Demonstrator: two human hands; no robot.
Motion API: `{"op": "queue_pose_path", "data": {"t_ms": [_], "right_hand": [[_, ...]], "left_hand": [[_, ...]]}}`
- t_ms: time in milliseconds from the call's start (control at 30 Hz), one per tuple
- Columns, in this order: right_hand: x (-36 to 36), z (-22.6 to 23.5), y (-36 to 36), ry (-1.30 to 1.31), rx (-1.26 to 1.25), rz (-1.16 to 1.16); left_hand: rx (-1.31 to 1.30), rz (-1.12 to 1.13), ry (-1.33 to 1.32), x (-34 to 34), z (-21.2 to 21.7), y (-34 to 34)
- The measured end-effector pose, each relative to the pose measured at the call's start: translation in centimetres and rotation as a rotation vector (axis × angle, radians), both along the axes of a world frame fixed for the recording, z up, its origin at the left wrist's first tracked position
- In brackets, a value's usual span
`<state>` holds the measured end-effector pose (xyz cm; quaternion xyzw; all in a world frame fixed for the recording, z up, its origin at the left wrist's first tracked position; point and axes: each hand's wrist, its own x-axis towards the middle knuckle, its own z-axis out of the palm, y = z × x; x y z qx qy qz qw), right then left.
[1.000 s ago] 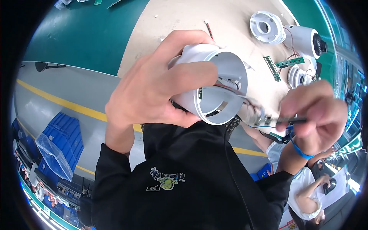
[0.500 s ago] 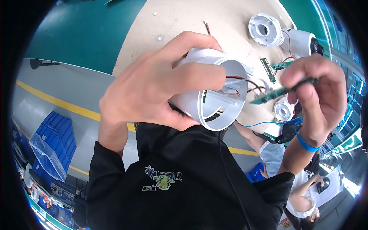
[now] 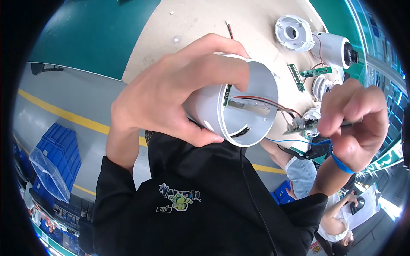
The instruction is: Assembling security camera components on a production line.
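Observation:
A white cylindrical housing point(image 3: 260, 79) is gripped from its left side by my left hand point(image 3: 171, 91), fingers over the top and thumb below. Its open end faces right, and a slot shows in its inner wall. Red and black wires point(image 3: 273, 102) run out of the opening to a small green circuit board point(image 3: 303, 126). My right hand point(image 3: 356, 113) pinches that board between thumb and fingers, just right of the opening; the fingers hide its far end. On the right wrist sits a blue band point(image 3: 341, 164) with a blue cord.
Beyond my hands, the beige tabletop point(image 3: 188, 21) carries a white ring-shaped base point(image 3: 294, 33), a white camera body point(image 3: 333, 47) with a black lens, and loose green circuit boards point(image 3: 296, 78). Blue crates point(image 3: 55, 149) stand on the floor at left. Other people point(image 3: 337, 217) are at lower right.
My right hand has turned the board over and lowered it slightly, drawing the wires straighter. My left index finger has lifted away from the wires inside the housing.

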<state>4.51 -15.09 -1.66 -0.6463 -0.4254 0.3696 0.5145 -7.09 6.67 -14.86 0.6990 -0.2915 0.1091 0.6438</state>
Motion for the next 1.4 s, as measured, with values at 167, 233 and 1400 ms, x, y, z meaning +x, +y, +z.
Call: {"op": "queue_pose_path", "data": {"t_ms": [167, 233, 1400], "right_hand": [[-1.1, -0.3, 0.0, 0.241, -0.050, -0.401], [-1.6, -1.7, 0.4, 0.367, -0.007, -0.468], [-3.9, -2.4, -0.5, -0.159, 0.101, -0.178]], "left_hand": [[-0.029, -0.053, 0.024, 0.5, 0.8, 0.1], [0.023, -0.057, 0.054, -0.1, 1.7, 1.1], [0.338, 0.118, 0.050, -3.5, 3.5, 2.2]]}}
